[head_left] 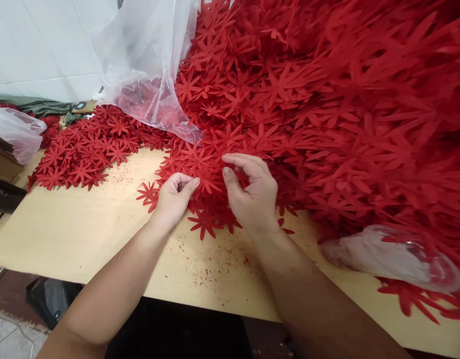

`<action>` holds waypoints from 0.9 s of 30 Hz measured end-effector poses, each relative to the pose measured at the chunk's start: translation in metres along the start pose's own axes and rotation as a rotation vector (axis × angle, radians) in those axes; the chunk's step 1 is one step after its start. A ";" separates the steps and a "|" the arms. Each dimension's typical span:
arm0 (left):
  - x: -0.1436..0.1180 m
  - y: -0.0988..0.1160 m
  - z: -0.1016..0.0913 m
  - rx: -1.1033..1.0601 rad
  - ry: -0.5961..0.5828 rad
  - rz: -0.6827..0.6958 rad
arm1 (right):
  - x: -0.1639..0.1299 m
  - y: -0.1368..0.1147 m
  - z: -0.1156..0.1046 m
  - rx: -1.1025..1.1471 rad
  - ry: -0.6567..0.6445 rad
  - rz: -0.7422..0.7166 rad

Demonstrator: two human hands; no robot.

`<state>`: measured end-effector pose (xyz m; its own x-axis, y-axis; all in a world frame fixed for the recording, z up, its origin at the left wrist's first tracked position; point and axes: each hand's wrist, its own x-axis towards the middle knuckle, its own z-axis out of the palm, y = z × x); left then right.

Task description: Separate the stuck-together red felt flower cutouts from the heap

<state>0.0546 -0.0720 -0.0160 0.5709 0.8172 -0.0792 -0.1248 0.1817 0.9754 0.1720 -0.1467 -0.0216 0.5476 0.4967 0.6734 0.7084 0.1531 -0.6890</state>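
Head view: the left hand (175, 197) has its thumb and fingers brought tip to tip, apparently pinching a petal of one red flower cutout (206, 180) that lies between the two hands, at the near edge of the heap. The right hand (254, 192) has curled fingers with a small gap to the thumb; nothing can be made out in that gap.

As for progress, loose cutouts sit in a large heap (327, 129) on the right and a smaller heap (84, 149) on the left; the larger is perhaps what is left to handle, but which pieces are finished cannot be told.

Red crumbs (207, 269) are scattered over the pale desk (114, 224) between the forearms. A translucent bag (143, 55) stands at the back against the heap, and clear plastic with something white inside (390, 254) lies at right. Behind is a white tiled wall (46, 40); a dark bag (52, 299) shows below the desk
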 end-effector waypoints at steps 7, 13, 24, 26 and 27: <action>0.000 0.000 -0.004 -0.025 -0.014 0.066 | -0.009 -0.016 0.007 0.182 -0.315 -0.090; -0.002 0.001 -0.004 -0.105 0.010 0.021 | -0.011 -0.008 0.009 0.299 -0.292 0.209; -0.006 0.002 -0.001 -0.158 -0.086 -0.018 | -0.011 -0.008 0.016 0.502 -0.267 0.388; -0.005 0.001 -0.002 -0.135 -0.066 -0.012 | -0.012 -0.006 0.017 0.470 -0.238 0.379; -0.005 0.001 -0.003 -0.113 -0.060 -0.013 | -0.012 -0.004 0.018 0.457 -0.218 0.374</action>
<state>0.0493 -0.0737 -0.0149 0.6203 0.7806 -0.0763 -0.2059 0.2559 0.9445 0.1543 -0.1379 -0.0315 0.5837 0.7430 0.3276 0.1978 0.2612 -0.9448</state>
